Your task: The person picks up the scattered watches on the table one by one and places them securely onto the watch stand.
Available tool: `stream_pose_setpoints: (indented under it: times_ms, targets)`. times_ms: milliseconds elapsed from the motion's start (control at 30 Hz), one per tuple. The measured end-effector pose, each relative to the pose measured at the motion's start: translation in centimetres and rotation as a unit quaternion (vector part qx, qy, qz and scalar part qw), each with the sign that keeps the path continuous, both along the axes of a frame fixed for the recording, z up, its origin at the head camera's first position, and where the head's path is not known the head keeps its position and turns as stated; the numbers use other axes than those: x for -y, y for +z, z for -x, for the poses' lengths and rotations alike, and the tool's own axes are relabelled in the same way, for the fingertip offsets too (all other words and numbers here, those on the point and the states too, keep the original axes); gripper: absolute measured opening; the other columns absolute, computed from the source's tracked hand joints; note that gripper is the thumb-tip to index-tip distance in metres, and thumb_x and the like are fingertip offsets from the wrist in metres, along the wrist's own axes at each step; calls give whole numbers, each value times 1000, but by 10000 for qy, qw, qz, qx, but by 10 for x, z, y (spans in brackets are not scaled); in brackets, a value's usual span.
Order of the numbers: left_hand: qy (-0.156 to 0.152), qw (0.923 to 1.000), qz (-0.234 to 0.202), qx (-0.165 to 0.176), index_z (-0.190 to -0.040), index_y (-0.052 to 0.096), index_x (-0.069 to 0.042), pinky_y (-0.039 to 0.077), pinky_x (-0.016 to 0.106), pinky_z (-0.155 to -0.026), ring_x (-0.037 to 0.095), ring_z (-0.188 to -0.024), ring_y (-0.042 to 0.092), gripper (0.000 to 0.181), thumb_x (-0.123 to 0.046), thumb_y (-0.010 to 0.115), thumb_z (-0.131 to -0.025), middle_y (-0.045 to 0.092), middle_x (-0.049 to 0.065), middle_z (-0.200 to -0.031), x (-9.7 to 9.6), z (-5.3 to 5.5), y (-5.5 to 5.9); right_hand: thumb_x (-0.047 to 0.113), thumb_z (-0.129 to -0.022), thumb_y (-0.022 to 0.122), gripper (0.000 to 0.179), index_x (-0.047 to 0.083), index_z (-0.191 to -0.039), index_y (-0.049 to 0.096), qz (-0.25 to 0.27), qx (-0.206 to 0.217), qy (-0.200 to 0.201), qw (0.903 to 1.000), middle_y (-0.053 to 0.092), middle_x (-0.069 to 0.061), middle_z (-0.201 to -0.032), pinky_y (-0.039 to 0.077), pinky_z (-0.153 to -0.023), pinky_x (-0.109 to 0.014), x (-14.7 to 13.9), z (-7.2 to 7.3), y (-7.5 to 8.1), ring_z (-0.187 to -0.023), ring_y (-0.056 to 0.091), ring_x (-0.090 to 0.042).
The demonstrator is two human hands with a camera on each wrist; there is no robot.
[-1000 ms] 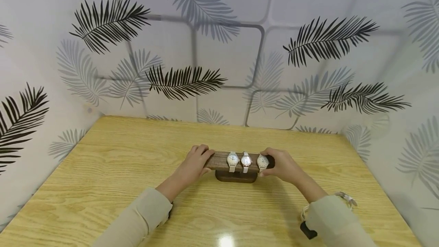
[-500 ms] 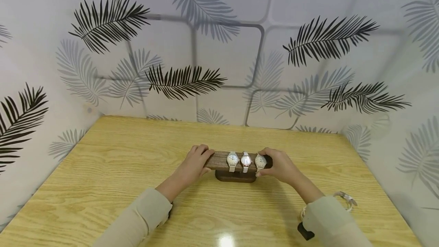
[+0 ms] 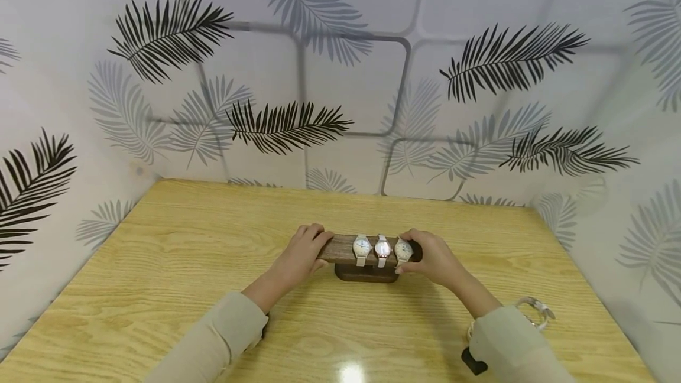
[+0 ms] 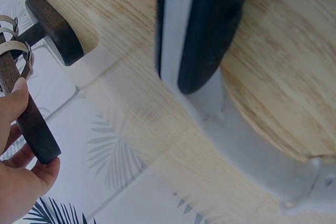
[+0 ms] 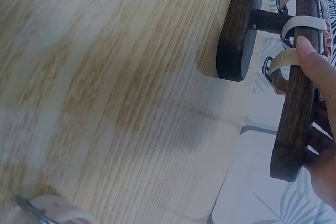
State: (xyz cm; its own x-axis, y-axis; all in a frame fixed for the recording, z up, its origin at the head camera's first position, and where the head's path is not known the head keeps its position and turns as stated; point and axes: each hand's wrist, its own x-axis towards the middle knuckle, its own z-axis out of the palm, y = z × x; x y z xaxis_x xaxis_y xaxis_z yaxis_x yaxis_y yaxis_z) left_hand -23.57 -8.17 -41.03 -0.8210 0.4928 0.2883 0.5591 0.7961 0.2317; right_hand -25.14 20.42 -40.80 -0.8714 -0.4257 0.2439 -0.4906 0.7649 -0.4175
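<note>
A dark wooden watch stand (image 3: 337, 248), a bar on a short post and base (image 3: 367, 275), stands on the table. My left hand (image 3: 300, 254) grips the bar's left end, thumb in front and fingers behind, as the left wrist view also shows. Three light-strapped watches circle the bar: a left one (image 3: 362, 246), a middle one with a rose-gold rim (image 3: 382, 247) and a right one (image 3: 403, 249). My right hand (image 3: 438, 260) pinches the right watch. In the right wrist view, my thumb touches its cream strap (image 5: 286, 59); the bar's dark end extends past it.
A loose pale-strapped watch (image 3: 538, 311) lies on the wooden table (image 3: 213, 241) beside my right sleeve (image 3: 513, 336). A black piece (image 3: 473, 362) shows under that cuff. A leaf-patterned wall (image 3: 340, 87) rises behind the table.
My right hand has shifted slightly left along the bar with the right watch, bringing it closer to the middle one. The left hand keeps its place on the stand.
</note>
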Motion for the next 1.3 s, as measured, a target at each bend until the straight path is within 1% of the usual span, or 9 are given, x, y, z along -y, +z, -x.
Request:
stream_pose_setpoints:
  times_ms: [200, 267, 367, 500, 600, 700, 900, 1033, 1300]
  targets:
    - [16, 9999, -78, 94, -127, 50, -4, 43, 45, -95, 34, -113, 46, 49, -21, 67, -84, 49, 16, -122, 0, 0, 0, 20, -68, 82, 63, -4, -120, 56, 4, -186, 80, 9998, 61, -19, -117, 48, -91, -48, 0, -3, -2, -108, 57, -36]
    - [19, 9999, -99, 104, -127, 50, -4, 43, 45, -95, 34, -113, 46, 49, -20, 67, -84, 49, 17, -122, 0, 0, 0, 19, -67, 83, 64, -5, -120, 56, 14, -386, 162, 9991, 60, -20, -118, 46, -93, -50, -1, -3, -4, -110, 55, -37]
    - [15, 9998, -131, 136, -127, 49, -3, 43, 44, -94, 33, -112, 46, 49, -20, 67, -84, 49, 17, -121, 0, 0, 0, 19, -66, 83, 67, -4, -122, 55, 44, -673, 185, 9975, 56, -22, -124, 40, -97, -57, -2, -7, -5, -116, 50, -41]
    - [5, 9997, -172, 169, -127, 49, -4, 44, 44, -93, 33, -111, 46, 49, -20, 67, -84, 48, 17, -120, -1, 0, -1, 19, -66, 84, 70, -2, -125, 53, 273, -1069, 146, 9938, 48, -26, -131, 33, -96, -66, -4, -16, -2, -121, 42, -46]
    - [17, 9997, -177, 163, -127, 49, -3, 44, 44, -93, 33, -111, 46, 49, -20, 67, -84, 48, 17, -120, -1, 0, -2, 15, -66, 83, 69, -3, -125, 52, 529, -1319, 128, 9898, 45, -27, -132, 33, -94, -67, -7, -24, 3, -121, 41, -47]
    - [39, 9997, -193, 161, -127, 49, -3, 44, 43, -93, 33, -111, 46, 50, -21, 67, -84, 48, 17, -120, -1, 1, -3, 11, -68, 81, 67, -3, -126, 51, 671, -1408, 112, 9877, 43, -28, -133, 34, -93, -67, -15, -32, 4, -122, 39, -47]
    - [23, 9998, -126, 122, -128, 48, -3, 43, 44, -94, 34, -111, 45, 49, -21, 65, -85, 46, 18, -120, -1, 2, -3, 6, -66, 81, 67, -4, -125, 50, 624, -1580, 108, 9854, 43, -29, -131, 38, -89, -65, -37, -47, -5, -118, 40, -46]
    - [-8, 9997, -182, 163, -128, 48, -2, 43, 44, -94, 35, -112, 45, 49, -20, 66, -85, 46, 18, -119, -1, 2, -3, 5, -65, 81, 67, -5, -124, 50, 576, -1505, 92, 9869, 44, -30, -129, 39, -84, -66, -50, -59, -11, -115, 41, -47]
    - [77, 9993, -276, 219, -128, 48, -4, 44, 43, -93, 34, -112, 45, 49, -21, 66, -85, 45, 17, -120, -1, 2, -6, 11, -66, 82, 72, -6, -126, 46, 530, -879, -89, 9947, 42, -31, -129, 41, -79, -70, -75, -82, -16, -115, 40, -51]
